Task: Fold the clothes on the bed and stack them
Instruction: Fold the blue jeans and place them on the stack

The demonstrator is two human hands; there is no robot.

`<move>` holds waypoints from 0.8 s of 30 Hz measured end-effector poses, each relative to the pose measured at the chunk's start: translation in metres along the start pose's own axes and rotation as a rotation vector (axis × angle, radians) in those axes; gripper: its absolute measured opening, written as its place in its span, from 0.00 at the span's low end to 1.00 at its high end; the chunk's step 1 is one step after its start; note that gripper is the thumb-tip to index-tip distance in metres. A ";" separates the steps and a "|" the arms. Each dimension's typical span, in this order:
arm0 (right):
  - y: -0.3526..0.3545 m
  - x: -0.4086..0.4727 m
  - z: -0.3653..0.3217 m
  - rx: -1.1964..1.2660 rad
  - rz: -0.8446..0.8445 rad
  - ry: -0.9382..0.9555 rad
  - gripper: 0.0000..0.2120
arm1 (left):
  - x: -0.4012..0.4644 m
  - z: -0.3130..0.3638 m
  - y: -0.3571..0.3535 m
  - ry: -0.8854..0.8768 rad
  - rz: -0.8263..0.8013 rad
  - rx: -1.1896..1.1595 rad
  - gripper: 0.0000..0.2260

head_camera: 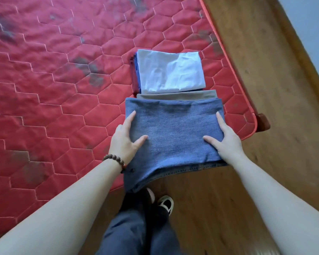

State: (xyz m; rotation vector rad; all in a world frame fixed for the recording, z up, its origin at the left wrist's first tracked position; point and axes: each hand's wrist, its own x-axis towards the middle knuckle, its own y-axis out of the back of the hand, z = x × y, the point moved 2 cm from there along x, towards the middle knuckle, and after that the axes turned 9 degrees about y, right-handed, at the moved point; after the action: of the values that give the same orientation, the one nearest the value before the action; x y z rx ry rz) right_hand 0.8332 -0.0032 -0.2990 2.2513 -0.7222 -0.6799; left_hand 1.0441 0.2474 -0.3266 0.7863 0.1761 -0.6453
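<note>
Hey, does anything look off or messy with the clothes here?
The folded jeans, held between both hands, hang partly off the mattress edge over the floor. The stack behind looks tidy, though dark stains mark the mattress.

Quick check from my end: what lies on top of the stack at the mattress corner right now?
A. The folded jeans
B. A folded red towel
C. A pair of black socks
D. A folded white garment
D: the folded white garment tops the stack, with blue and dark red edges showing beneath it, while the folded jeans are held by the left hand and right hand in front of it.
</note>
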 end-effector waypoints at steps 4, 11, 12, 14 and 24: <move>-0.005 0.059 0.021 -0.062 0.012 0.021 0.42 | 0.054 -0.005 -0.031 0.018 -0.016 -0.031 0.38; -0.038 0.095 0.076 -0.091 -0.120 -0.085 0.40 | 0.083 -0.033 -0.082 0.139 -0.256 0.084 0.47; -0.039 0.095 0.078 -0.078 -0.125 -0.081 0.40 | 0.083 -0.034 -0.082 0.140 -0.258 0.077 0.47; -0.038 0.095 0.078 -0.047 -0.133 -0.058 0.40 | 0.084 -0.030 -0.079 0.145 -0.257 0.059 0.47; -0.025 0.096 0.079 -0.091 -0.141 -0.016 0.37 | 0.060 -0.010 -0.090 0.169 -0.223 0.059 0.46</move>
State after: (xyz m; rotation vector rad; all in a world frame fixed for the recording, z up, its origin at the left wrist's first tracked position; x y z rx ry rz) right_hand 0.8590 -0.0845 -0.3932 2.2302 -0.5332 -0.7830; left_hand 1.0390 0.1781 -0.4105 0.8860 0.4048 -0.7971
